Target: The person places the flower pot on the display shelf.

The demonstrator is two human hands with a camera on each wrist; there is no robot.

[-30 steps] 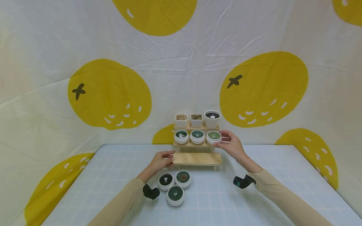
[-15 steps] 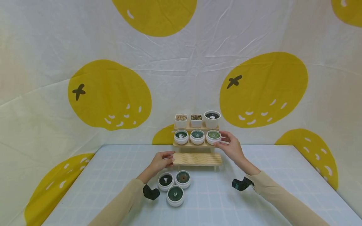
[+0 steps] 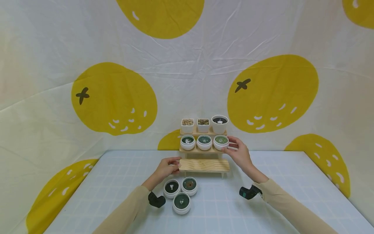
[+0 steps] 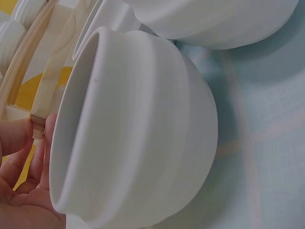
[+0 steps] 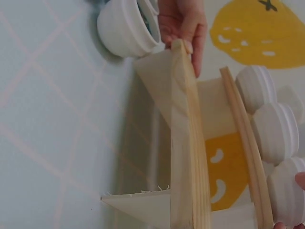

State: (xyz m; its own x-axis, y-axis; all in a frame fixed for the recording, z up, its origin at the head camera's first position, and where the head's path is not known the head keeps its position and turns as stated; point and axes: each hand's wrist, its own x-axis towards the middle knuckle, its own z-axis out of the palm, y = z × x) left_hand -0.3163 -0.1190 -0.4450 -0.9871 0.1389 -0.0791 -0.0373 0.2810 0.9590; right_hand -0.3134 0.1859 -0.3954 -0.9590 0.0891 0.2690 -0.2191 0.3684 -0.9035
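Observation:
A three-step wooden stand (image 3: 204,165) rises at the back of the table, its lowest step bare. At that step's left end my left hand (image 3: 165,168) pinches the board; the thumb lies along the wood in the right wrist view. On the right of the middle step, my right hand (image 3: 240,153) holds a round white pot with a light-green top (image 3: 221,143) between thumb and fingers. The pot sits in line with two similar pots, a dark-green one (image 3: 187,142) and a teal one (image 3: 204,142). Only fingertips (image 5: 300,180) of the right hand show in the right wrist view.
The top step bears two square white pots, one of them the left square pot (image 3: 187,125), and a taller round pot (image 3: 219,124). In front of the stand, a cluster of three round pots includes a green one (image 3: 181,203), close beside my left wrist. A patterned cloth (image 3: 193,81) hangs behind.
My right forearm has shifted slightly inward, while its fingers stay at the light-green pot. My left hand and the stand keep their places.

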